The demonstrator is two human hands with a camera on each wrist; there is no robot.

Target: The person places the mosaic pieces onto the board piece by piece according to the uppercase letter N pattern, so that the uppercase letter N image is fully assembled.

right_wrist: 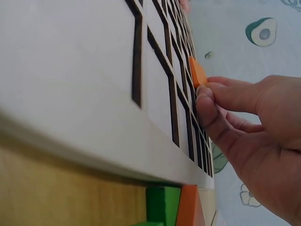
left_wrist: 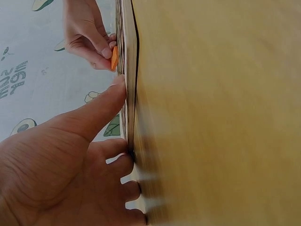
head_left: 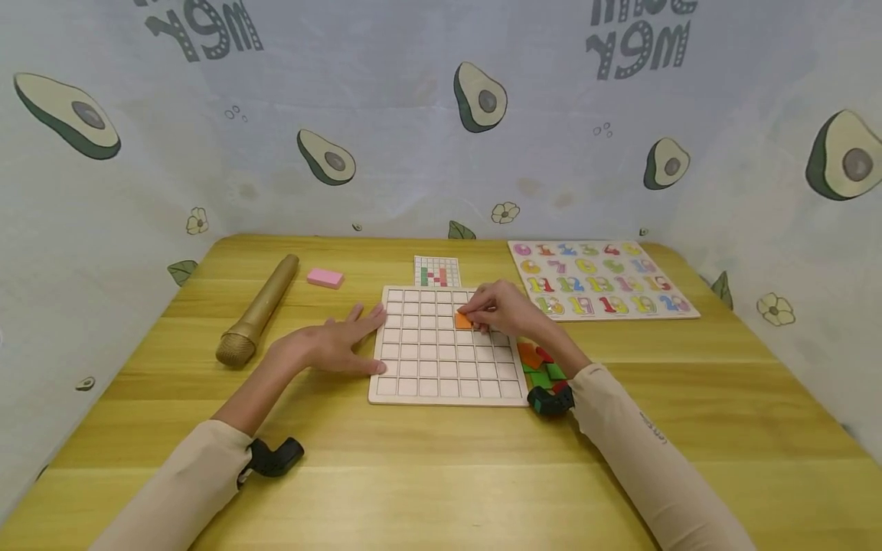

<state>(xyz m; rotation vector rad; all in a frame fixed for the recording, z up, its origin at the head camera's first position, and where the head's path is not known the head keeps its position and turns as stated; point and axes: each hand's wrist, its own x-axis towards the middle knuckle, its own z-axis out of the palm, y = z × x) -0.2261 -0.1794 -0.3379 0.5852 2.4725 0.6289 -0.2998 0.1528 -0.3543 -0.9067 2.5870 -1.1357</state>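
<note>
A pale wooden grid board (head_left: 427, 367) lies flat on the table, its square cells bare apart from the spot under my right hand. Between thumb and fingers, my right hand (head_left: 506, 308) pinches an orange square tile (head_left: 463, 321) over a cell in the upper right part of the grid. In the right wrist view the orange tile (right_wrist: 197, 73) stands tilted at the board's surface. My left hand (head_left: 338, 342) is spread at the board's left edge, thumb and fingertips touching the rim. Beside the board's right edge sits a pile of green, orange and red tiles (head_left: 540, 375).
Behind the board lies a small card with a coloured grid pattern (head_left: 436, 272). A number puzzle board (head_left: 599, 279) is at the back right. A gold microphone (head_left: 258, 314) and a pink block (head_left: 325, 278) lie on the left. A patterned curtain (head_left: 413, 153) surrounds the table.
</note>
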